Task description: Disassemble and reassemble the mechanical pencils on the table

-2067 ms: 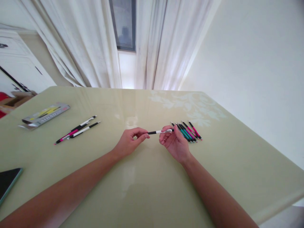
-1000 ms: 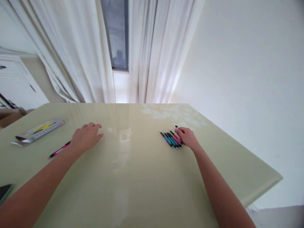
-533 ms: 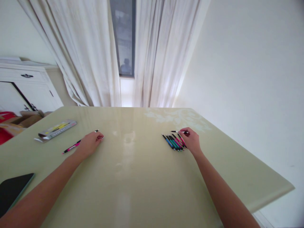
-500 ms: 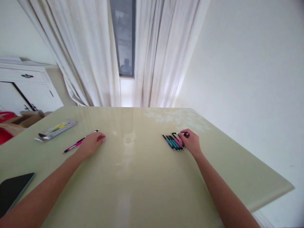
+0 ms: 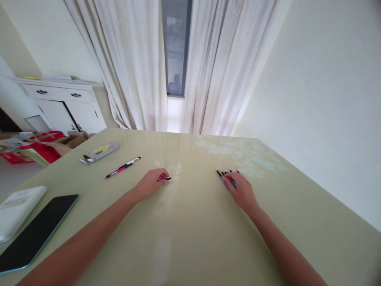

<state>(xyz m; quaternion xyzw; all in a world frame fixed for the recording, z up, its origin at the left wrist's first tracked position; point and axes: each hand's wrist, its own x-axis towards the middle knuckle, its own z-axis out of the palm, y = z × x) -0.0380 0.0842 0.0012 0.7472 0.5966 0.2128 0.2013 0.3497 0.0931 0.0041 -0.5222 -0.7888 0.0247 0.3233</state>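
My left hand (image 5: 154, 180) is closed in a pinch above the left-middle of the table, with the dark and white tip of a pen (image 5: 169, 178) sticking out past its fingertips. Most of that pen is hidden in the hand. On the right, a row of several pens (image 5: 219, 173) lies side by side, their dark tips pointing away from me. My right hand (image 5: 241, 190) covers most of this row, its thumb and fingers closed around the pens. A blue and a teal barrel show by the thumb. Left of my left hand, a pink pen (image 5: 121, 169) lies against a black and white pen (image 5: 133, 161).
An opened pen box (image 5: 100, 153) lies at the table's far left. Nearer on the left are a black phone-like slab (image 5: 38, 230) and a white case-like object (image 5: 20, 208). Beyond the table (image 5: 190, 238) stand a white cabinet (image 5: 83, 113), red bags (image 5: 47, 145) and curtains (image 5: 133, 71).
The view has turned left. My left hand has moved right, away from the pink pen, with a pen in it. My right hand has gone from a black and white pen to the row.
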